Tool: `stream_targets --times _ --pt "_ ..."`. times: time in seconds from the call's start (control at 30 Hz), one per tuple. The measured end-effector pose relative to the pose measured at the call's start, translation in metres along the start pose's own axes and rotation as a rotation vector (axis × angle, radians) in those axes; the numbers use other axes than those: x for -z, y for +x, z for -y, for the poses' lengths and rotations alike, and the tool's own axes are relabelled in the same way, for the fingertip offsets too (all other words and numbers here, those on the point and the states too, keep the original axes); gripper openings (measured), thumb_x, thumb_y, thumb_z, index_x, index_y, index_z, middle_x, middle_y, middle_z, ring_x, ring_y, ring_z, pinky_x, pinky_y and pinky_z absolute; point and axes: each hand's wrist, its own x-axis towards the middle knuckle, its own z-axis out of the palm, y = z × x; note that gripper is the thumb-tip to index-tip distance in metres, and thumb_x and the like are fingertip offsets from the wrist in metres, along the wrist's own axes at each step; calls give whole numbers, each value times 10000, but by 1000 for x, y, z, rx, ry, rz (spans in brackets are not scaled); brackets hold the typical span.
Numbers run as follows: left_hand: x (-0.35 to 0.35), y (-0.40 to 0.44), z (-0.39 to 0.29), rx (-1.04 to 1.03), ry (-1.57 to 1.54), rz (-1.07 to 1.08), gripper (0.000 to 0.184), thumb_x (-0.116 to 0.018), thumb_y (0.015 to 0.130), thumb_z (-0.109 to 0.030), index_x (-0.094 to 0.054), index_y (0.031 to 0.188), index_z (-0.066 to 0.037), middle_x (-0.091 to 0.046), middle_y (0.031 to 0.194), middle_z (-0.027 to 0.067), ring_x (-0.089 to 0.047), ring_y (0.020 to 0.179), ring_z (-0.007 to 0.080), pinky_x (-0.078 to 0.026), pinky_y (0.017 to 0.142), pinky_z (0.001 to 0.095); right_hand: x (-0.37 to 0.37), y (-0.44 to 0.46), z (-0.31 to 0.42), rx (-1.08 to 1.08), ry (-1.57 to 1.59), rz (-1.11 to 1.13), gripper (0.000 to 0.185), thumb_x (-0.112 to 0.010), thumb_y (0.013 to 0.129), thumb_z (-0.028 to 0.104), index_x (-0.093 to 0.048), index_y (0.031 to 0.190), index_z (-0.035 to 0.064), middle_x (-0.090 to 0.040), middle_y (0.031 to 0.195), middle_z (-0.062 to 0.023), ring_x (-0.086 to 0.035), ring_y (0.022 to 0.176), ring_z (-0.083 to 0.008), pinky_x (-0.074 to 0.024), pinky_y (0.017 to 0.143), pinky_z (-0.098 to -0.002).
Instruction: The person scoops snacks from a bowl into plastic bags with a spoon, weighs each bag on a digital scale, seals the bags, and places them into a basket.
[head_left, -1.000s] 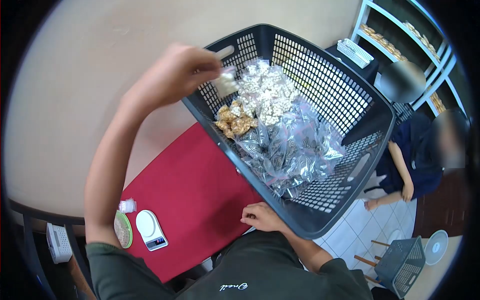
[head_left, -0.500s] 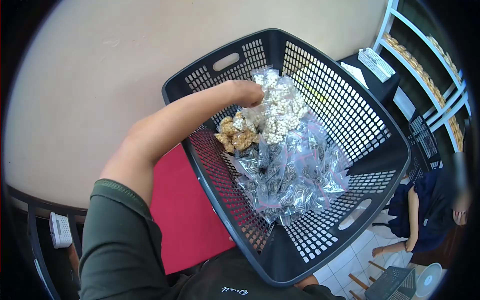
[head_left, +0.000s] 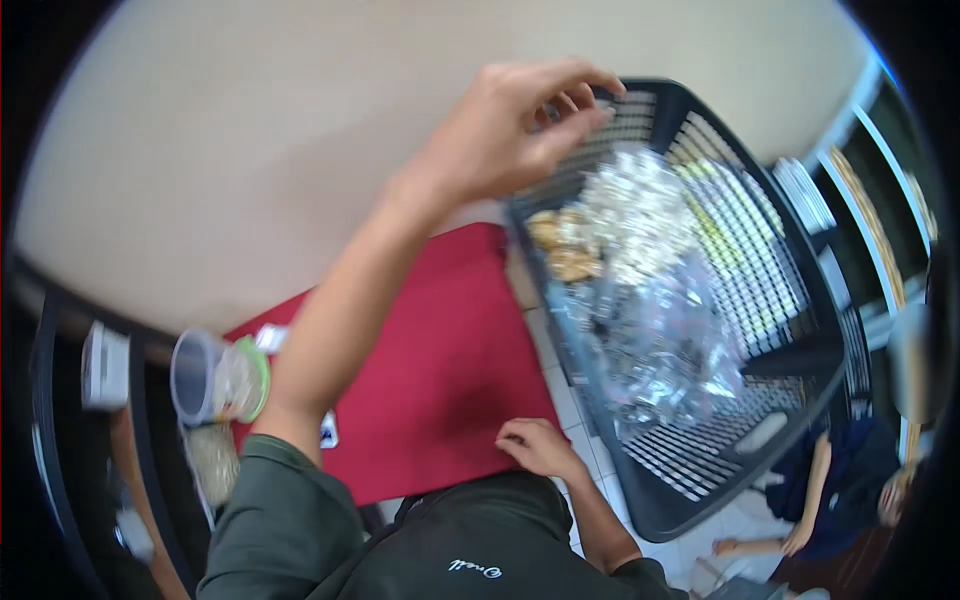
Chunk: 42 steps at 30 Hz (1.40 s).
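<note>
My left hand [head_left: 545, 115] is raised over the upper-left corner of a large black plastic basket [head_left: 650, 495]. Its fingers are bent but apart, with nothing seen between them; whether they touch the rim is unclear. Inside the basket lie clear bags of white puffed snacks [head_left: 640, 210], bags of golden-brown snacks [head_left: 572, 262] and, lower down, bags of dark spiral snacks [head_left: 665, 350], blurred by motion. My right hand [head_left: 540, 446], loosely curved with no object in it, is at the near edge of a red-covered table [head_left: 430, 370], left of the basket.
On the table's left are a clear tub [head_left: 192, 375] and a green-rimmed container [head_left: 255, 380]. A bag of pale contents [head_left: 212, 465] lies beside them. Dark shelving [head_left: 60, 430] stands at left; shelves of snacks [head_left: 865, 215] at right. Another person [head_left: 850, 480] is at lower right.
My left hand has come up out of the basket, away from the white snack bags. The basket appears farther right, uncovering more red table. My right hand now shows over the table edge.
</note>
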Motion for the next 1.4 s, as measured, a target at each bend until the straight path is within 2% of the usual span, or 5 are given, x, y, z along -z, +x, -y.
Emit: stream_targets --times 0.1,0.3,0.57,0.87,1.4 --pt "46 -117 -20 191 -245 -312 219 -641 891 -29 -655 1105 15 -677 883 70 -645 797 129 -525 731 274 -6 22 19 -88 -27 52 138 -679 848 138 -687 895 9 -686 834 -172 -685 775 -308 -525 697 -380" --pt "58 -388 -35 908 -394 -624 172 -654 904 -22 -653 1073 9 -681 877 67 -640 784 103 -521 736 261 -79 112 64 -137 -13 38 243 -706 866 136 -612 737 -46 -535 535 -75 -474 527 -73 -393 496 -287" --pt "132 -622 -108 1252 -332 -816 164 -624 912 21 -633 1075 28 -584 778 2 -559 778 65 -455 740 220 -251 308 143 37 -207 -15 196 -744 813 171 -716 871 -14 -710 763 -165 -702 706 -218 -535 663 -349" --pt "169 -716 -138 1341 -210 -886 143 -674 899 -38 -660 1037 -3 -661 838 17 -592 800 65 -466 720 229 -370 433 115 183 -540 -39 464 -830 691 213 -700 1102 43 -700 1024 -184 -680 931 -329 -534 835 -432" --pt "191 -701 -100 1281 -330 -652 157 -625 931 -31 -645 1081 15 -674 927 54 -627 873 100 -486 797 243 -350 425 94 202 -269 -156 166 -685 761 65 -636 911 13 -671 823 -132 -669 760 -264 -526 712 -368"
